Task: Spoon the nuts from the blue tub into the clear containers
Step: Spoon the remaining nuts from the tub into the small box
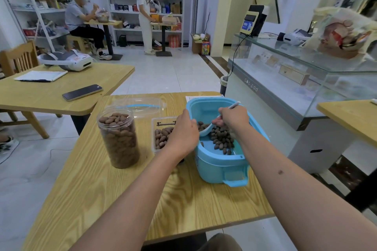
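Left hand [184, 128] gripping blue tub [221, 166] left rim; right hand [231, 117] inside, fingers curled round white spoon [206, 131] among nuts [221, 138]

You see glossy blue plastic tub [222, 166], clear smooth plastic jar [118, 138], matt wood-grain table [106, 195], glass counter [306, 79].

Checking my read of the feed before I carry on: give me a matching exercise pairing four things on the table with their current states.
Things:
1. round jar
2. square container
3. blue tub
4. white spoon

States:
A. tilted, few nuts left
B. partly filled
C. full to the brim
D. held in the right hand, scooping

Pairs: 1-C, 2-B, 3-A, 4-D
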